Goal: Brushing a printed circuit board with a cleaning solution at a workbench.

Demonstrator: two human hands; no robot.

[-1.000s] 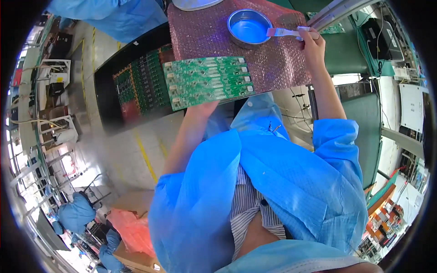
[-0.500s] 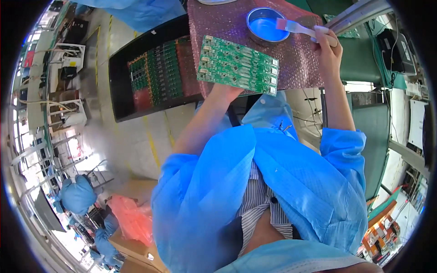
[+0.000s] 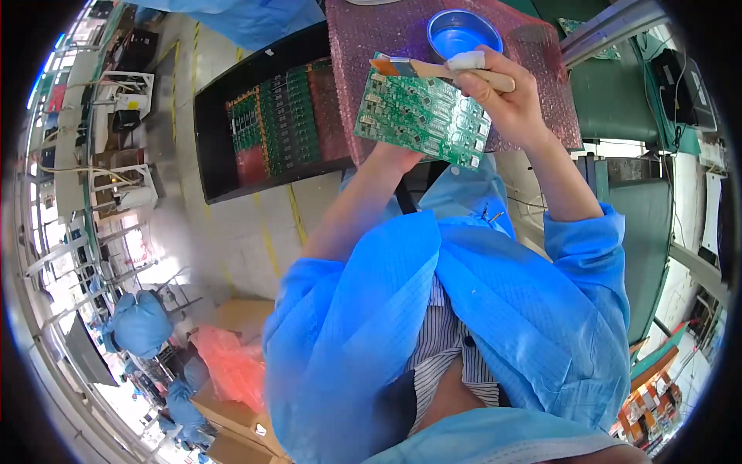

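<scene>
Left hand grips near edge of green circuit board, fingers hidden beneath it. Right hand pinches brush, bristles touching board's far edge. Blue dish just beyond, on pink bubble wrap.

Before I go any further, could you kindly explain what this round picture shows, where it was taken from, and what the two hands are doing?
The picture comes from a wide fisheye camera worn on a person's head, looking down, so straight edges bend near the rim. The blue sleeves belong to that person.

The left hand holds a green rectangular circuit board by its lower edge. The right hand has its grip on a flat wooden-handled brush, laid across the board's top edge.

Behind them lies a pink bubble-wrap sheet with a round metal dish of blue liquid on it. To the left, a black tray holds more green boards. Other people in blue coats work far below left.
</scene>
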